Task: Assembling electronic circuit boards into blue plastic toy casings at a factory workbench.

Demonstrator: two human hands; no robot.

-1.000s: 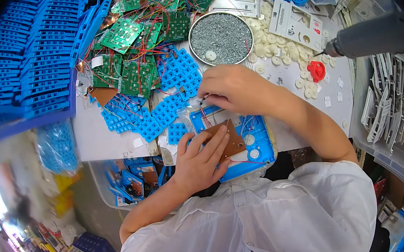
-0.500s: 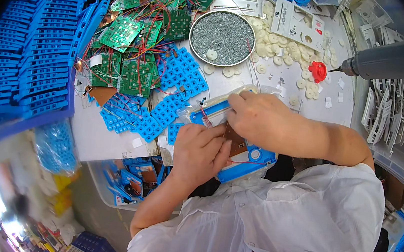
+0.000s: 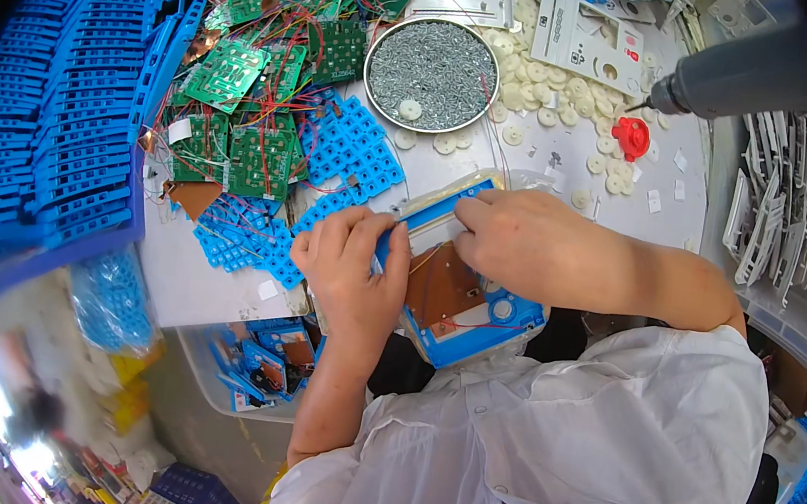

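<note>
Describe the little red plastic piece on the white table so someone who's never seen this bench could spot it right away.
Start at the round metal bowl of screws at the back of the white table. Look right, past the scattered pale round discs, to just below the tip of the hanging grey power screwdriver. The red piece lies there, the only red thing among white parts.

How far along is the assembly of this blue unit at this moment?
Done: a brown board already sits inside the blue case. In hand: the left hand steadies the case while the right hand presses at its upper end. Left: the case is open, the dish of screws and the power screwdriver untouched.
</note>
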